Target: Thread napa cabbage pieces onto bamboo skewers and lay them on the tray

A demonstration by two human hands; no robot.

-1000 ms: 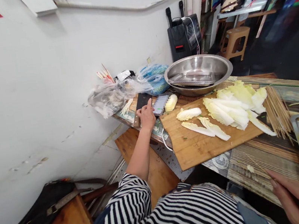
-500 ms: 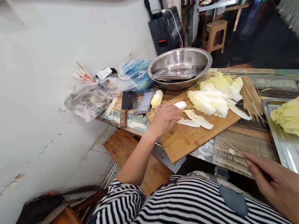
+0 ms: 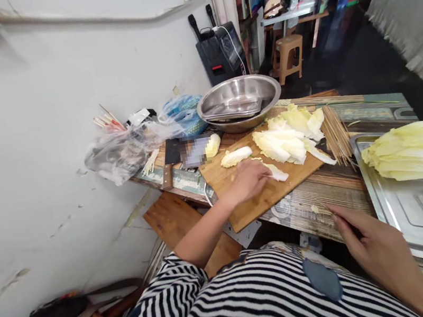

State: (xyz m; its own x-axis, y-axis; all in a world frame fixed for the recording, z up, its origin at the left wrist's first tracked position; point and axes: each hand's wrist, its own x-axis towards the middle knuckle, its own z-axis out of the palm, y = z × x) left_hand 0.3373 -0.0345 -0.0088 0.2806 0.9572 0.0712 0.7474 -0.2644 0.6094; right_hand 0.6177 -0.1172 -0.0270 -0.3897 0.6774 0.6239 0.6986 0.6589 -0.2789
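My left hand (image 3: 247, 180) rests on the wooden cutting board (image 3: 256, 202), its fingers closed on a pale cabbage strip (image 3: 278, 172). Another cabbage piece (image 3: 235, 155) lies just beyond it. A pile of cut cabbage leaves (image 3: 290, 138) covers the far end of the board. My right hand (image 3: 373, 251) hovers at the table's near edge and pinches a thin bamboo skewer (image 3: 323, 209) that points left toward the board.
A bundle of skewers (image 3: 335, 133) lies right of the board. A steel tray (image 3: 421, 216) holds cabbage leaves (image 3: 415, 150). Behind stand a steel bowl (image 3: 240, 97), a cleaver (image 3: 169, 160), a phone (image 3: 196, 153) and plastic bags (image 3: 121, 148); a wooden bench (image 3: 173, 218) sits below.
My left hand left the phone, came right onto the cutting board and closed on a cabbage strip. My right hand rose slightly, and the view swung right.
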